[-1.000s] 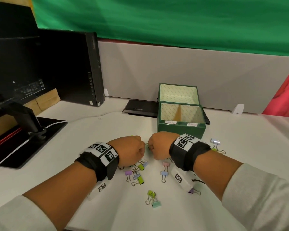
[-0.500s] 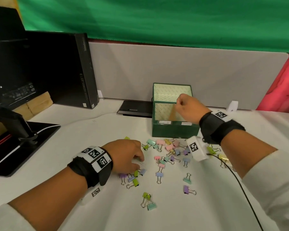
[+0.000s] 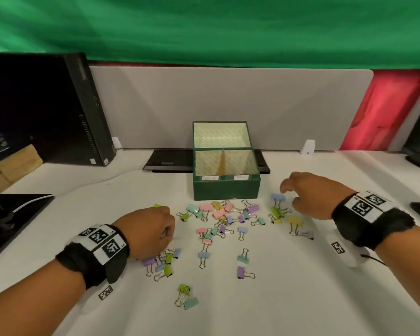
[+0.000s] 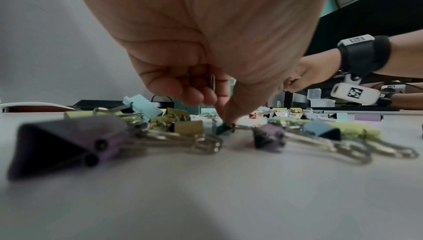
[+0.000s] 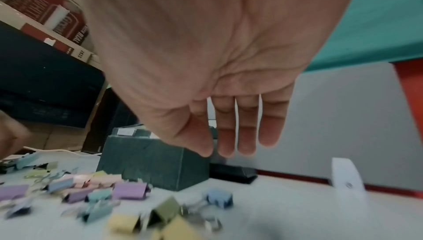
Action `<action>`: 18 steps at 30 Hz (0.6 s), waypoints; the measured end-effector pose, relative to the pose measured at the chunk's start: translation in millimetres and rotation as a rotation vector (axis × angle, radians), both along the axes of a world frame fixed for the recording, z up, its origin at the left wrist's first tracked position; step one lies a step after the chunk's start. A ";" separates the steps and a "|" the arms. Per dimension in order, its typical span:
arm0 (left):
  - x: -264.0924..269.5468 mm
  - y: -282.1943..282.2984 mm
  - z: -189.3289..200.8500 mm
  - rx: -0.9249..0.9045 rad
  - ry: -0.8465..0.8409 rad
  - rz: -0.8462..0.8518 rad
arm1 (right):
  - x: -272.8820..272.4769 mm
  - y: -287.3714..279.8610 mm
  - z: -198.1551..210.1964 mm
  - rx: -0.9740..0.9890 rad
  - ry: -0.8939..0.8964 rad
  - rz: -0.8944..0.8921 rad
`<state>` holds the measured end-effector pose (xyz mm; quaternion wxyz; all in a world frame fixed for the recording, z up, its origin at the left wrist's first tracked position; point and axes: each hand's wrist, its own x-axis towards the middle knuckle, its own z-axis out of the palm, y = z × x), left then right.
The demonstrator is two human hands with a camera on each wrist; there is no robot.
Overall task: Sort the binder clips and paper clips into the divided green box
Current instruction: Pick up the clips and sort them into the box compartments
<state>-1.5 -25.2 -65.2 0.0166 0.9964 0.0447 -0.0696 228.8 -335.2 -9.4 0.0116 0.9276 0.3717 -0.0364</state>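
Head view: right hand (image 3: 310,194) is back from the green box (image 3: 226,191), fingers loose & empty, over the binder clips (image 3: 224,214). Left hand (image 4: 206,45) pinches a paper clip (image 4: 213,82), fingertips down in the pile. Prob. one drop done, most still unsorted.

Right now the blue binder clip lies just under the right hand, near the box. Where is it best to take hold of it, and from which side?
Pinch the blue binder clip by its coloured body, thumb and forefinger on its two flat faces, coming from above. Its wire handles point toward the person, over the green clip, so lifting by them might drag that neighbour. The right hand hangs open just above it.
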 end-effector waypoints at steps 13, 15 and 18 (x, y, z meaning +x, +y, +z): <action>129.3 -56.0 86.6 -0.194 -0.223 0.089 | -16.4 -37.9 -33.9 -0.011 0.083 -0.022; 158.2 -66.4 89.8 -0.236 -0.222 0.111 | -17.0 -36.5 -33.7 -0.003 0.088 -0.026; 185.9 -81.9 88.2 -0.191 -0.168 0.103 | -16.8 -34.3 -33.3 0.022 0.079 -0.030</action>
